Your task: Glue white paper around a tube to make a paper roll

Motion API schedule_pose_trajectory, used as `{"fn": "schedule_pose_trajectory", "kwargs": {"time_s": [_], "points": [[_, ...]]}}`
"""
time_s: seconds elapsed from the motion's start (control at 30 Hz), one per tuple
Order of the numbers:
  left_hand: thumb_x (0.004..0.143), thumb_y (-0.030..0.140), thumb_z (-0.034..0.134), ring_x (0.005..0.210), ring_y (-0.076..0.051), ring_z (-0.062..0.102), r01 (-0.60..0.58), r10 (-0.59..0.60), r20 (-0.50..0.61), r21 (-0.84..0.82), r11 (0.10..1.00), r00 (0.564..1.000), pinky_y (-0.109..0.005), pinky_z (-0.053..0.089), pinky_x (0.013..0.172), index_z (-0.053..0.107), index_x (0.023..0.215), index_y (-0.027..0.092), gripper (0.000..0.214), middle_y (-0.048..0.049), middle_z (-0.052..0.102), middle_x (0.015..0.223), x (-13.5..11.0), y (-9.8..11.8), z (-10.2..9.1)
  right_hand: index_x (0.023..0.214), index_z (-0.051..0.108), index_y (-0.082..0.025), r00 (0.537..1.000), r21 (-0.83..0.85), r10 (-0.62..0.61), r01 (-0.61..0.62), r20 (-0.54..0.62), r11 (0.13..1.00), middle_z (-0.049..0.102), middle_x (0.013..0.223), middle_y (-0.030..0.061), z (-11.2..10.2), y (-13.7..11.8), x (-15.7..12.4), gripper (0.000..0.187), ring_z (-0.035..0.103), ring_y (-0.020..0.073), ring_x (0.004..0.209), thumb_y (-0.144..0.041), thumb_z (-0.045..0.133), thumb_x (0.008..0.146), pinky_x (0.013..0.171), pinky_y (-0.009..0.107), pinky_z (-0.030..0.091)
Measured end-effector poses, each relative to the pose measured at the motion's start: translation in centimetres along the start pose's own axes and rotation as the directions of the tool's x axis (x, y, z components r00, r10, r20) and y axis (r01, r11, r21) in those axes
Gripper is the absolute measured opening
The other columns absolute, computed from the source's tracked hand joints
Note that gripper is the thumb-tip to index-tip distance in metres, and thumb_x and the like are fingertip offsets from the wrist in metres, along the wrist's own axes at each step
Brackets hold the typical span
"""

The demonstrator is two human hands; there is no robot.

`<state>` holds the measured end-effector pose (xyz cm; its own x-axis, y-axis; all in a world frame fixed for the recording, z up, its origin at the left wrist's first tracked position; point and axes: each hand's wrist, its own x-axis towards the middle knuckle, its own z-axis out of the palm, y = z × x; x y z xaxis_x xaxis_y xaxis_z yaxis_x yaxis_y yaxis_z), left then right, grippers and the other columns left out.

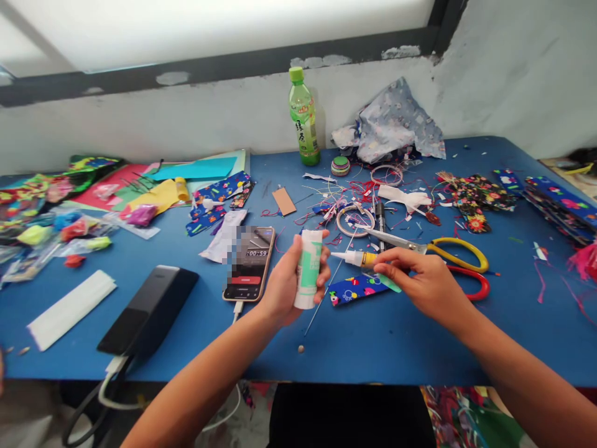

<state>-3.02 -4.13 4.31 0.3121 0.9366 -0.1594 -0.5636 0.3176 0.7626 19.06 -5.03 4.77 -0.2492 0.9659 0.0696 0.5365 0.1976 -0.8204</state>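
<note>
My left hand [281,287] is closed around a white and green glue stick [308,269], held upright above the table. To its right, my right hand [422,281] pinches a small glue bottle [358,258] with a yellow label, its white nozzle pointing left towards the stick. Just below the bottle lies a blue patterned fabric strip [354,290], partly hidden by the right hand. Scissors [459,252] with yellow and red handles lie behind that hand, and a black marker [380,225] is beyond the bottle. A phone [252,261] showing a timer rests beside my left hand.
A power bank [148,310] with a cable and a folded white strip [72,309] lie at left. A green tea bottle [304,121] stands by the wall near crumpled fabric [392,124]. Thread scraps, rings and fabric pieces litter the blue table [373,348].
</note>
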Motion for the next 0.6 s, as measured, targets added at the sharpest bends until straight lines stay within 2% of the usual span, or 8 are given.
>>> {"fn": "schedule_pose_trajectory", "kwargs": {"time_s": [0.07,0.17,0.23,0.3,0.37,0.43,0.5,0.6], "points": [[0.077,0.043,0.073,0.047,-0.006,0.047,0.016,-0.017,0.018,0.071,0.997,1.000,-0.014,0.038,0.028,0.053,0.112,0.017,0.048,0.0037,0.051,0.075,-0.2,-0.3,0.1,0.092,0.070,-0.022,0.999,0.004,-0.025,0.026,-0.036,1.000,0.072,0.078,0.0028,0.1,0.2,0.1,0.023,0.061,0.0157,0.065,-0.042,0.059,0.091,0.059,0.028,0.045],[0.073,0.025,0.076,0.052,-0.006,0.050,-0.011,0.006,0.030,0.171,0.985,1.000,-0.014,0.043,0.033,0.045,0.116,0.022,0.052,0.0038,0.052,0.082,-0.4,-0.5,0.0,0.089,0.070,-0.022,0.988,0.072,-0.087,0.096,-0.124,0.993,0.072,0.078,0.0019,0.3,0.3,0.2,0.017,0.063,0.0146,0.064,-0.035,0.060,0.090,0.059,0.026,0.048],[0.073,0.020,0.074,0.055,-0.007,0.053,-0.021,0.008,0.063,0.205,0.979,0.998,-0.017,0.048,0.039,0.041,0.121,0.024,0.059,0.0031,0.054,0.087,-0.6,-0.6,-0.2,0.090,0.069,-0.022,0.981,0.095,-0.096,0.113,-0.168,0.989,0.071,0.074,0.0004,0.4,0.4,0.2,0.013,0.062,0.0138,0.059,-0.033,0.062,0.089,0.056,0.026,0.049],[0.073,0.017,0.074,0.059,-0.008,0.055,-0.015,-0.014,0.115,0.244,0.970,0.993,-0.018,0.049,0.046,0.038,0.125,0.025,0.064,0.0026,0.055,0.088,-0.7,-0.7,-0.6,0.094,0.068,-0.023,0.981,0.066,-0.110,0.122,-0.162,0.990,0.071,0.077,0.0003,0.5,0.6,0.3,0.011,0.064,0.0142,0.061,-0.030,0.062,0.089,0.059,0.027,0.051],[0.072,0.015,0.075,0.061,-0.008,0.055,-0.005,-0.044,0.162,0.291,0.957,0.986,-0.019,0.048,0.052,0.038,0.127,0.025,0.067,0.0027,0.056,0.085,-0.9,-0.8,-0.9,0.101,0.066,-0.023,0.980,0.003,-0.163,0.164,-0.113,0.986,0.072,0.093,0.0030,0.6,0.7,0.4,0.014,0.068,0.0172,0.079,-0.026,0.061,0.089,0.073,0.031,0.055],[0.071,0.016,0.076,0.061,-0.008,0.053,0.006,-0.071,0.185,0.332,0.943,0.980,-0.020,0.046,0.055,0.042,0.123,0.024,0.063,0.0030,0.056,0.080,-1.0,-1.0,-1.0,0.110,0.064,-0.023,0.971,-0.060,-0.232,0.229,-0.056,0.972,0.067,0.115,0.0073,0.8,0.8,0.4,0.023,0.064,0.0221,0.105,-0.024,0.064,0.087,0.091,0.038,0.052],[0.072,0.025,0.075,0.061,-0.009,0.053,0.031,-0.091,0.183,0.307,0.951,0.979,-0.021,0.046,0.055,0.046,0.116,0.021,0.053,0.0024,0.056,0.078,-1.1,-1.1,-0.8,0.116,0.060,-0.021,0.959,-0.117,-0.281,0.274,-0.046,0.955,0.058,0.129,0.0115,1.1,0.8,0.4,0.032,0.053,0.0264,0.124,-0.023,0.066,0.085,0.104,0.045,0.044],[0.075,0.041,0.068,0.062,-0.011,0.053,0.102,-0.136,0.160,0.206,0.973,0.978,-0.023,0.048,0.055,0.049,0.105,0.018,0.042,0.0004,0.056,0.076,-1.2,-1.2,-0.2,0.111,0.061,-0.019,0.942,-0.158,-0.319,0.301,-0.104,0.940,0.056,0.127,0.0130,1.5,0.8,0.3,0.025,0.051,0.0266,0.125,-0.019,0.064,0.085,0.106,0.047,0.041]]}}
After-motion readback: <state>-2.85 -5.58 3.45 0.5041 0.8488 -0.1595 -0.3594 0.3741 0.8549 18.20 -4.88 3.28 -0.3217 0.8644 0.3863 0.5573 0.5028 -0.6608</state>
